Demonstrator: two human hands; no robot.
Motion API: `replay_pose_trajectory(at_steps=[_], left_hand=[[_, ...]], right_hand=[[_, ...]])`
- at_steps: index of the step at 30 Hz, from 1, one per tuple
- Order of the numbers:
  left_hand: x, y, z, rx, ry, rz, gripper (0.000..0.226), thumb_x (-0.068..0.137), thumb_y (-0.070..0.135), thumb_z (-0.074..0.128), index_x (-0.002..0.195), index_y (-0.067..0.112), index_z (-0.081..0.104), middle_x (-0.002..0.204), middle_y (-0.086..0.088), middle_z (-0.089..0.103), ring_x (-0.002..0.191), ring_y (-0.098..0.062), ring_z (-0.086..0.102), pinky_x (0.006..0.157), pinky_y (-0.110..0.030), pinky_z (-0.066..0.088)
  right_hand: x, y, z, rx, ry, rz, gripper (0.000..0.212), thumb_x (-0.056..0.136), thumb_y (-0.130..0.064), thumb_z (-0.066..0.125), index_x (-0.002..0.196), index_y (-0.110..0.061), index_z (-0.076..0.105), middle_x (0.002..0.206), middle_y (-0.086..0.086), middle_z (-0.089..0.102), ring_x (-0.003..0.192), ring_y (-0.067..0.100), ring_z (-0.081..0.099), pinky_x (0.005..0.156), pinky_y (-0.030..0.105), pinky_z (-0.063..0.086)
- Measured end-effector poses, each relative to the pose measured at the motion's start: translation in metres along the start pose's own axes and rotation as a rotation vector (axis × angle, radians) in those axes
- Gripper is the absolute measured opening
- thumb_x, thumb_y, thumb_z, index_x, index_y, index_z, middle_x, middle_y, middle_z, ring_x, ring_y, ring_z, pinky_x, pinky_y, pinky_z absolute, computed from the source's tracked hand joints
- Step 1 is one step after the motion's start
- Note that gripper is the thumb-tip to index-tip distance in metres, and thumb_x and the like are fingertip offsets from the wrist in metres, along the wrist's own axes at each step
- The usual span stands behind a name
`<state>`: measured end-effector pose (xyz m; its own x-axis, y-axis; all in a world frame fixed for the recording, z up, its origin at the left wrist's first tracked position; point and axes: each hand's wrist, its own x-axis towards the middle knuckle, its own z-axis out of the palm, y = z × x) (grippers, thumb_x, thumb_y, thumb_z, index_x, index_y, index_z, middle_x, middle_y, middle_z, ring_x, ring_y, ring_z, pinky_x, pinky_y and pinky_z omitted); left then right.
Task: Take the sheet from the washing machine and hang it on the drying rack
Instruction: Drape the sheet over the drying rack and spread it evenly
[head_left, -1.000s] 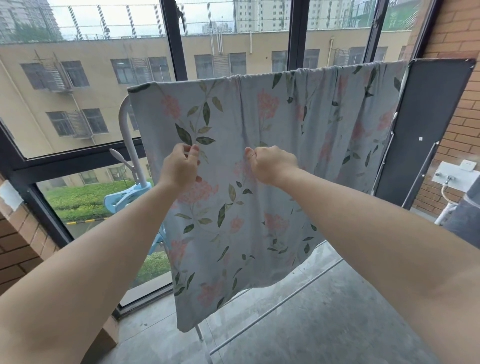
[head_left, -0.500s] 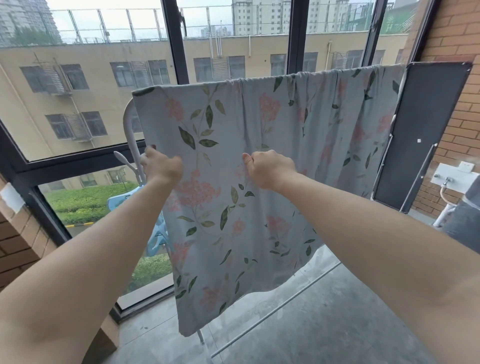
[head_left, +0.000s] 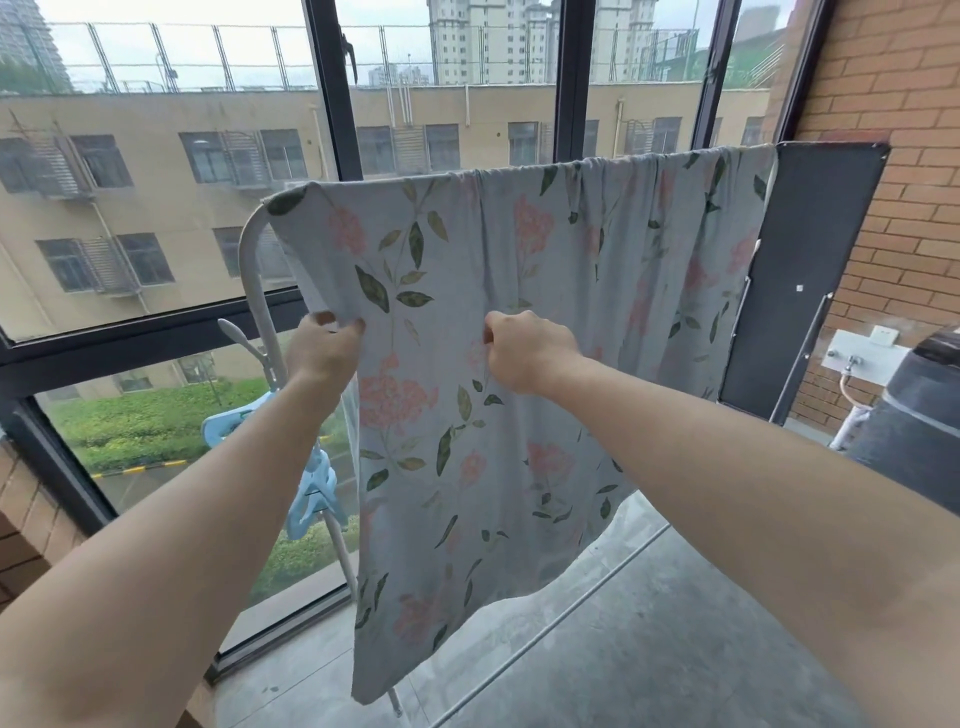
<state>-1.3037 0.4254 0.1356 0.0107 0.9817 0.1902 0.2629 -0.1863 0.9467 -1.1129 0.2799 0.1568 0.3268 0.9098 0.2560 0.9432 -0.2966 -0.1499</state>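
Two pinches hold the draped sheet (head_left: 447, 478): left hand (head_left: 323, 354) at its edge, right hand (head_left: 525, 354) mid-cloth.

Home balcony — brick wall (head_left: 904, 171), drying rack (head_left: 254, 291)

On grey floor (head_left: 675, 649), by window (head_left: 156, 218): white rack (head_left: 253, 270). Over top bar: floral sheet (head_left: 493, 415), draped, hanging down front, bunched toward right end. At left post: blue hangers (head_left: 311, 488).

left grip (head_left: 323, 353): pinching, arm raised | right grip (head_left: 527, 351): fisted, pinching, arm extended forward
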Motion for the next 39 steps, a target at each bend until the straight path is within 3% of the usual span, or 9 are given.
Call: replay_pose_trajectory(at_steps=[3,7,14,23,26,29,34,37,39], left_hand=[[0.005,0.007,-0.003,-0.033,-0.055,0.049,0.049,0.085,0.032,0.066,0.128,0.013,0.053,0.109,-0.005,0.065,0.079,-0.023,0.073,0.079,-0.041,0.059],[0.014,0.006,-0.009,0.187,-0.004,0.131,0.039,0.087,0.036,0.064,0.120,0.015,0.062,0.124,-0.010,0.057,0.091,-0.024,0.059,0.075,-0.033,0.045],[0.017,0.000,0.005,0.136,-0.064,0.107,0.031,0.092,0.024,0.061,0.115,0.004,0.057,0.105,-0.010,0.063,0.084,-0.025,0.056,0.056,-0.027,0.036],[0.018,-0.006,0.012,0.119,-0.055,0.080,0.031,0.090,0.018,0.061,0.118,0.005,0.056,0.107,-0.010,0.063,0.092,-0.029,0.061,0.069,-0.032,0.047],[0.025,-0.009,0.008,0.116,-0.086,0.053,0.035,0.078,0.030,0.062,0.109,0.012,0.061,0.102,-0.009,0.069,0.090,-0.032,0.067,0.080,-0.047,0.058],[0.037,-0.021,0.008,0.088,-0.126,0.052,0.033,0.075,0.031,0.059,0.102,0.013,0.066,0.093,-0.010,0.072,0.082,-0.033,0.071,0.076,-0.054,0.060],[0.015,-0.006,0.011,0.038,-0.187,0.051,0.008,0.090,0.016,0.059,0.088,0.017,0.066,0.094,-0.013,0.073,0.080,-0.033,0.073,0.078,-0.051,0.060],[0.009,0.002,0.019,-0.008,-0.243,0.044,0.010,0.094,0.011,0.057,0.092,0.016,0.066,0.099,-0.016,0.072,0.083,-0.032,0.073,0.078,-0.045,0.061],[0.004,0.006,0.026,-0.074,-0.298,0.034,0.016,0.096,0.005,0.055,0.109,0.007,0.063,0.104,-0.016,0.071,0.086,-0.030,0.072,0.072,-0.037,0.062]], right_hand=[[0.001,-0.005,0.001,-0.007,0.008,-0.004,0.021,0.094,-0.015,0.042,0.110,-0.017,0.056,0.098,0.008,0.061,0.080,0.032,0.058,0.066,0.035,0.044],[0.001,-0.008,0.002,-0.016,0.024,-0.009,0.020,0.095,-0.014,0.040,0.109,-0.016,0.055,0.097,0.008,0.061,0.078,0.031,0.059,0.066,0.036,0.045],[0.007,0.003,0.002,-0.009,0.017,0.050,0.025,0.092,-0.010,0.037,0.111,-0.014,0.052,0.102,0.009,0.061,0.084,0.033,0.057,0.070,0.036,0.041],[0.024,0.025,0.005,0.022,-0.006,0.055,0.033,0.091,-0.010,0.035,0.118,-0.014,0.053,0.113,0.011,0.062,0.091,0.033,0.056,0.078,0.039,0.043],[0.031,0.029,0.007,0.026,-0.009,0.050,0.034,0.092,-0.011,0.035,0.121,-0.015,0.053,0.114,0.012,0.061,0.090,0.033,0.053,0.079,0.039,0.043],[0.035,0.029,0.008,0.024,-0.014,0.040,0.032,0.092,-0.010,0.036,0.120,-0.013,0.052,0.115,0.012,0.061,0.090,0.032,0.051,0.078,0.038,0.041],[0.040,0.026,0.012,0.033,-0.033,0.031,0.033,0.092,-0.008,0.038,0.120,-0.014,0.053,0.115,0.013,0.060,0.089,0.034,0.052,0.078,0.039,0.043],[0.040,0.021,0.015,0.061,-0.043,0.000,0.026,0.099,-0.025,0.040,0.116,-0.015,0.057,0.112,0.011,0.063,0.089,0.034,0.057,0.079,0.040,0.047],[0.038,0.014,0.019,0.089,-0.134,-0.069,0.041,0.099,-0.047,0.044,0.113,-0.014,0.063,0.106,0.009,0.068,0.090,0.032,0.064,0.080,0.040,0.054]])
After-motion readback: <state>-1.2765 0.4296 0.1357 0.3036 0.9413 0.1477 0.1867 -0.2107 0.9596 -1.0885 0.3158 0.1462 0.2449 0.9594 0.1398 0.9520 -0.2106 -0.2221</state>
